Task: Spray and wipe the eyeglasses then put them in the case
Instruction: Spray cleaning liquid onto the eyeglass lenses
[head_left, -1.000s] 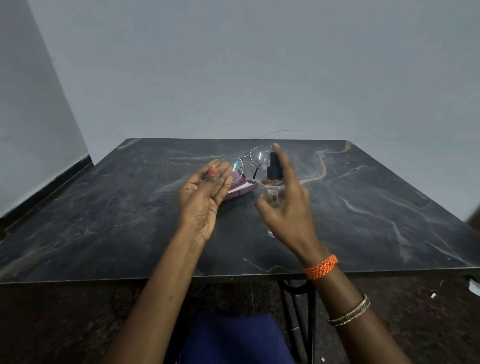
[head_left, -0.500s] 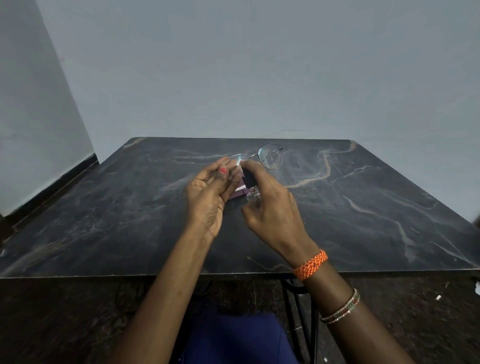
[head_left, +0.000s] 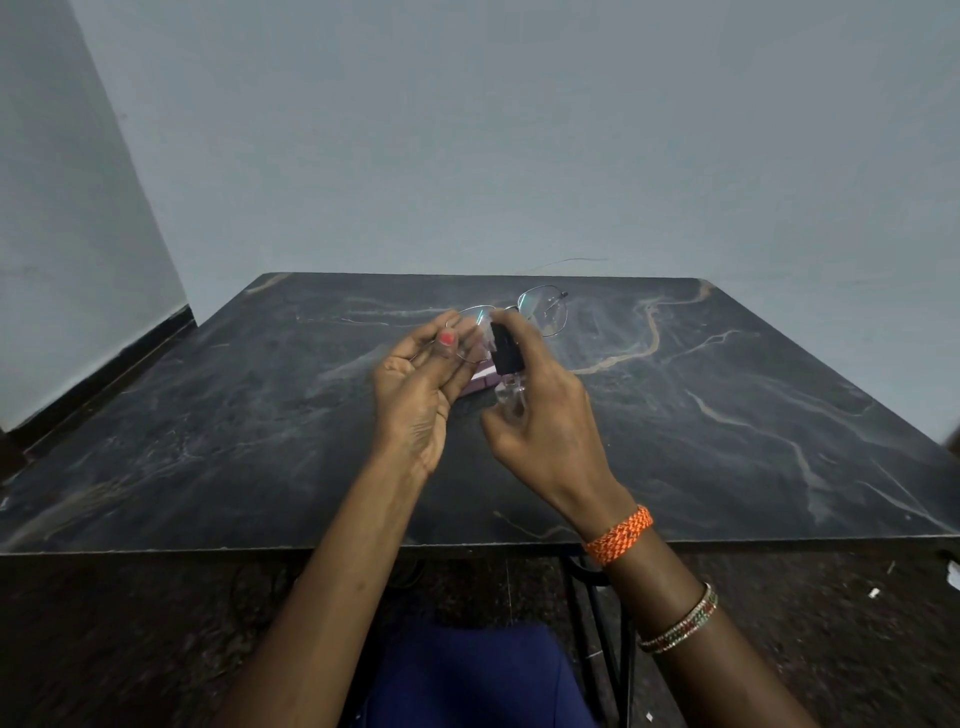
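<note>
Thin metal-framed eyeglasses (head_left: 543, 312) are held up above the dark table, pinched at their left lens by my left hand (head_left: 421, 384). My right hand (head_left: 545, 415) grips a small clear spray bottle with a black top (head_left: 506, 356), a finger resting on the top, the nozzle close to the left lens. Behind and below the hands, a purple case (head_left: 478, 382) lies on the table, mostly hidden by my fingers.
A black marble-patterned table (head_left: 727, 415) runs to the grey wall behind. Its front edge lies just beyond my wrists. A metal table leg (head_left: 597, 623) and dark floor show below.
My right hand brought the spray bottle leftwards, up against the left lens. The glasses stayed in my left hand, raised slightly.
</note>
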